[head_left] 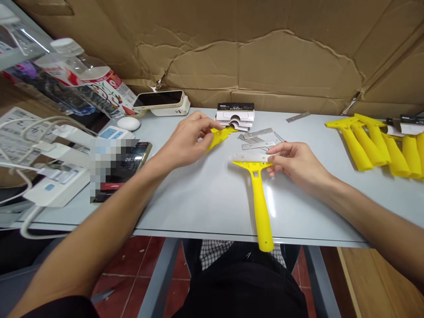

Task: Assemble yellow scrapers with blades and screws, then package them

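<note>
My left hand [194, 138] is closed around the edge of a small yellow plastic piece [220, 137], partly hidden by the fingers. My right hand [294, 162] pinches the right end of a flat metal blade [247, 157]. That blade lies along the wide head of a yellow scraper handle [261, 203], whose grip points toward me and reaches past the table's front edge. Just beyond, several loose blades [258, 145] lie overlapping. Behind them sits a stack of small black-and-white blade boxes [235, 114], close to my left fingertips.
More yellow scraper handles [356, 143] lie on the right, beside another black-and-white box [410, 125]. One blade [298, 117] lies apart at the back. Left are a phone [135, 159], a power strip [59, 185] with cables, and bottles [96, 79]. Cardboard [281, 62] walls the back.
</note>
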A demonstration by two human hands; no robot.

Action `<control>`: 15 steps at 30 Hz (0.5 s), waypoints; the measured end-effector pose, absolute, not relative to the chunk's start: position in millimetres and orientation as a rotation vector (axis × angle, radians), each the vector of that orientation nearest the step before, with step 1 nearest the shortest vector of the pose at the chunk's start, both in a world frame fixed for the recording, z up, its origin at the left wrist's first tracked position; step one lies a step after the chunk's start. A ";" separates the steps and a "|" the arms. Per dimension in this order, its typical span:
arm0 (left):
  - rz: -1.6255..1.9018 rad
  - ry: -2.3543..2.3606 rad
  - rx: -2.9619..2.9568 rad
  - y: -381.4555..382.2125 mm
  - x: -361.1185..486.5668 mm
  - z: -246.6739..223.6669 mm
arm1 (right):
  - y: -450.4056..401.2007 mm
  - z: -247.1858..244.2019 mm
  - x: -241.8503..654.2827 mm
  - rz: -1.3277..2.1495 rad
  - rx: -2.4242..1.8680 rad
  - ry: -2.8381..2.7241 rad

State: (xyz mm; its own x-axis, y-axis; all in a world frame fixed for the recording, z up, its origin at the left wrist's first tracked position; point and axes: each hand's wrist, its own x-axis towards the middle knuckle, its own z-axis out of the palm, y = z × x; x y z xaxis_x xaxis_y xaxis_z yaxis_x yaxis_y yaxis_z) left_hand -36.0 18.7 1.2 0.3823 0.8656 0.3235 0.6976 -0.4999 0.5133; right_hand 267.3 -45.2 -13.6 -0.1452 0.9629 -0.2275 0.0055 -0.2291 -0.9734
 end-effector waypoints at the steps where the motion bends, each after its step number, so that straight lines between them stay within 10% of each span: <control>1: 0.803 1.344 2.312 17.9 -35.0 0.8 | -45.4 -13.5 267.2 1.494 -1.295 -1.190; 15: 0.834 1.312 2.134 12.0 -30.7 11.5 | -44.7 -12.5 266.5 1.501 -1.289 -1.193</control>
